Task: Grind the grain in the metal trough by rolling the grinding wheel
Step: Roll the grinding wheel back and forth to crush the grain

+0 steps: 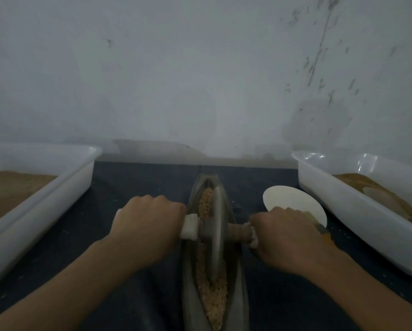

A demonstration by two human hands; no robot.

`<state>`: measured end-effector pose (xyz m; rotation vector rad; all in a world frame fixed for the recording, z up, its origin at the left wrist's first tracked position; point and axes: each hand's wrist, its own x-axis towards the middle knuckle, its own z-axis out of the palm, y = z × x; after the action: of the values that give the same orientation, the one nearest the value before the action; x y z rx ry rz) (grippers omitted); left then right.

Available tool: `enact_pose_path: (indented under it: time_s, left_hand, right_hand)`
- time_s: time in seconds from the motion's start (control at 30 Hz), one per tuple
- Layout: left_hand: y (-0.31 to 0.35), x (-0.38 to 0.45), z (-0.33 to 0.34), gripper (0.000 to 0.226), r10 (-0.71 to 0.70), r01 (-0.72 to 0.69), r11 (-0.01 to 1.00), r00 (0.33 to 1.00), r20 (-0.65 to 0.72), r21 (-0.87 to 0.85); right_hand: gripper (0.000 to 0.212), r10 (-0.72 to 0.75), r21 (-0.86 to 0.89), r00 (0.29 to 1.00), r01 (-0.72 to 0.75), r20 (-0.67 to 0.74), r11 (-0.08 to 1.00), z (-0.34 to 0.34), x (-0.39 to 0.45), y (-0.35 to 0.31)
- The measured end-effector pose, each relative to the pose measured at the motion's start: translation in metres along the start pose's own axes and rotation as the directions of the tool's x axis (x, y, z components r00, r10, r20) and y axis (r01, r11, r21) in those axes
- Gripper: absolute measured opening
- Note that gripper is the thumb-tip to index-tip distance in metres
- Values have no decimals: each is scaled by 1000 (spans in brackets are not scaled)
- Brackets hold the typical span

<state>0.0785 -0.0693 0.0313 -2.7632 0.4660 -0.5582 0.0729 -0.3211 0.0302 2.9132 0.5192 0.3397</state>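
Metal trough (238, 304) of grain (212, 295), wheel (215, 235) upright inside, left hand (147, 225) and right hand (283, 237) grasping its axle (238, 231) (one each side)

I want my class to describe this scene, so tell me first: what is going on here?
A person is grinding grain in a long metal trough on a dark surface. The left hand and right hand each grip one end of the handle through the grinding wheel, which stands upright in the trough about midway along. Coarse grain lies both ahead of and behind the wheel. A white tub holding brown material sits on each side, and a pale round disc lies beyond the right hand.
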Motion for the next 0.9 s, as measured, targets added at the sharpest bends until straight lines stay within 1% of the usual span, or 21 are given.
enact_pose_path:
  time_s: [0.07,0.2,0.27,0.33,0.43,0.5,0.57,0.63,0.7,0.83,0.9]
  left_hand:
    - [-1,16,8,26,-48,48,999,999,-20,2]
    - [-5,44,21,21,-135,133,990,989,-53,-41]
    - [-6,47,23,20,-129,126,990,990,-50,-62]
    - [-6,37,20,20,-90,88,993,996,-12,-81]
    - [-6,8,10,18,-24,35,990,996,86,-135]
    - [-6,-12,6,18,11,5,988,994,107,-152]
    - [-7,-22,6,21,9,6,989,995,99,-147]
    - [-5,-20,9,24,-25,32,993,998,58,-113]
    - [-4,-7,16,25,-58,57,995,998,-9,-78]
    - [-7,27,33,21,-135,128,985,989,-58,-120]
    - [-8,39,34,20,-150,140,982,986,-70,-125]
  right_hand:
    - [21,28,-22,999,-29,-28,999,3,24,0]
    - [13,52,-134,992,-67,-116,989,2,65,2]
    - [15,43,-147,991,-62,-127,987,1,67,1]
    - [14,10,-150,992,-28,-124,988,-2,55,-1]
    - [31,-73,-153,992,56,-107,987,-5,23,-3]
    - [41,-178,-219,970,140,-166,966,-9,2,-7]
    - [49,-194,-219,962,150,-195,964,-16,-7,-9]
    - [43,-174,-218,973,138,-152,966,-11,0,-8]
    - [33,-80,-151,993,66,-86,986,-5,18,-5]
    - [13,-38,-196,983,2,-177,981,0,59,1]
    - [10,-32,-186,984,-1,-173,982,1,71,3]
